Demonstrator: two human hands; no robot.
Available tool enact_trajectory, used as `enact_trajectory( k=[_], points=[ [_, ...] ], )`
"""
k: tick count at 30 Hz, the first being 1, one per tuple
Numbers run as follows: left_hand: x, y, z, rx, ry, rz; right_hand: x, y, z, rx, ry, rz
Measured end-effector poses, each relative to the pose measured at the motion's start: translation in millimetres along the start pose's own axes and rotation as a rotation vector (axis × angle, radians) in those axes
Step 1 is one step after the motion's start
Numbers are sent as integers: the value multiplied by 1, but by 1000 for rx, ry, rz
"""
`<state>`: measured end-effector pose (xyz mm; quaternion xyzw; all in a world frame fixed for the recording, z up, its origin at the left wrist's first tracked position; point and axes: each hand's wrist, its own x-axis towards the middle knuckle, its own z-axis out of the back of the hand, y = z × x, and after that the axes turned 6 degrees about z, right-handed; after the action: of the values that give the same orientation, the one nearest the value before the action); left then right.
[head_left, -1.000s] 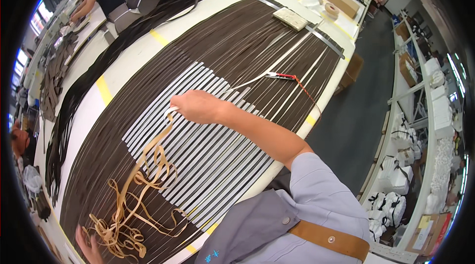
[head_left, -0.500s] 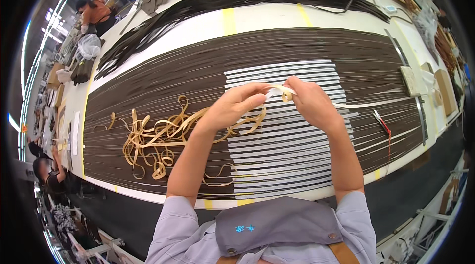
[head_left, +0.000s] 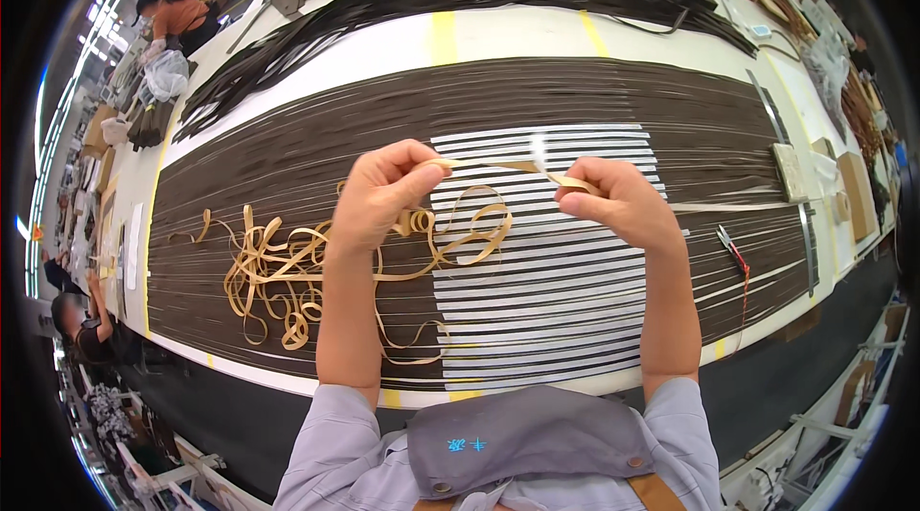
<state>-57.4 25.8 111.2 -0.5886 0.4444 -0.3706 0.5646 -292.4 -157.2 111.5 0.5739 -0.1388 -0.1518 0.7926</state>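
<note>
Above the white bands my left hand [head_left: 376,193] pinches one end of a tan paper-like strip [head_left: 515,166] between thumb and fingers. My right hand [head_left: 623,202] grips the strip farther along, and the part between the hands is stretched and twisted. A blurred white piece sticks up from it near my right fingers. Beneath lie long dark brown strips [head_left: 278,151] side by side, with rows of white bands [head_left: 546,305] across their middle. A tangle of curled tan strips [head_left: 259,271] rests by my left forearm.
Red-handled snips [head_left: 734,250] lie to the right. A metal bar [head_left: 808,247] and a pale block [head_left: 790,173] sit near the strips' right ends. Dark strip bundles [head_left: 383,22] cross the table's far side. Other people [head_left: 177,17] work at the left.
My hands have moved apart, the left one going left, and the tan strip is now stretched between them. Some of the loose tangle has shifted beside my left hand.
</note>
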Motion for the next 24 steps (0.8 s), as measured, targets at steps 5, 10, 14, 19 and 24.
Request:
enact_trajectory(
  k=[5, 10, 14, 19, 24],
  points=[
    [-24, -24, 17, 526, -80, -91, 0, -11, -1, 122, -55, 77],
    [-30, -29, 15, 715, -63, -116, 7, -3, -16, -283, -248, 252],
    [-17, -20, 1, 648, 9, -55, 7, -5, -26, -383, -375, 397],
    [-8, -2, -2, 463, 216, 55, 6, -1, -28, -232, -263, 311],
    [-8, -9, 8, 429, 382, 35, 5, -7, -18, -144, -211, 296]
  ],
)
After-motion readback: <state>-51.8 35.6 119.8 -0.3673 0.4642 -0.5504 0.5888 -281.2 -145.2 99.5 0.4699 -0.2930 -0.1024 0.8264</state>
